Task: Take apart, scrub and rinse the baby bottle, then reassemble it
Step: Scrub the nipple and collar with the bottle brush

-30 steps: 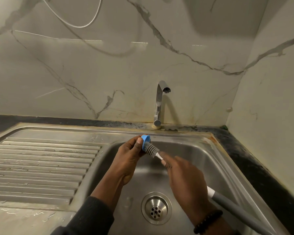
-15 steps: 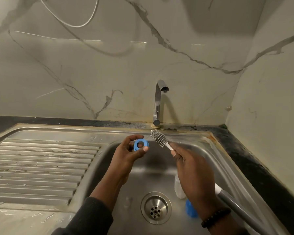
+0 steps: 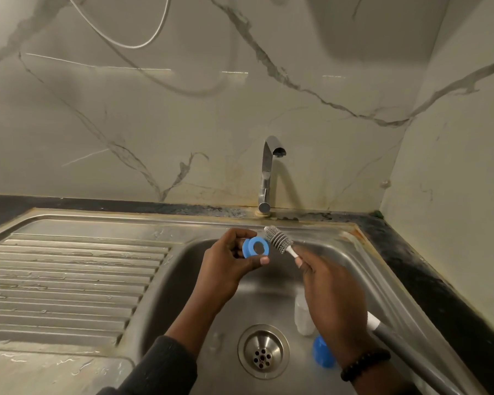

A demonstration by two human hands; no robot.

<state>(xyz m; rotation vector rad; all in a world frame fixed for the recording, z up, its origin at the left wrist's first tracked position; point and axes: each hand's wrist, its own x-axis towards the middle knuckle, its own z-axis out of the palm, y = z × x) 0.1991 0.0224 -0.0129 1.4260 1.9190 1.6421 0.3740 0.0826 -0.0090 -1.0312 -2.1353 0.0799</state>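
Note:
My left hand (image 3: 227, 266) pinches a blue bottle collar ring (image 3: 255, 247) between thumb and fingers, its hole facing me, over the back of the sink basin (image 3: 351, 269). My right hand (image 3: 330, 292) grips a bottle brush; its grey bristle head (image 3: 277, 238) points up-left and sits just right of the ring, outside it. The grey handle (image 3: 394, 337) runs back past my wrist. On the basin floor, partly hidden behind my right hand, lie the clear bottle body (image 3: 302, 315) and a blue cap (image 3: 321, 353).
The chrome tap (image 3: 268, 172) stands behind the basin with no water running. A round drain strainer (image 3: 263, 353) sits in the basin floor. A wet ribbed drainboard (image 3: 69, 280) lies to the left. Marble walls close in at the back and right.
The brush head has come out of the blue ring. My left hand has turned the ring to face me, and the brush head now sits beside it on the right.

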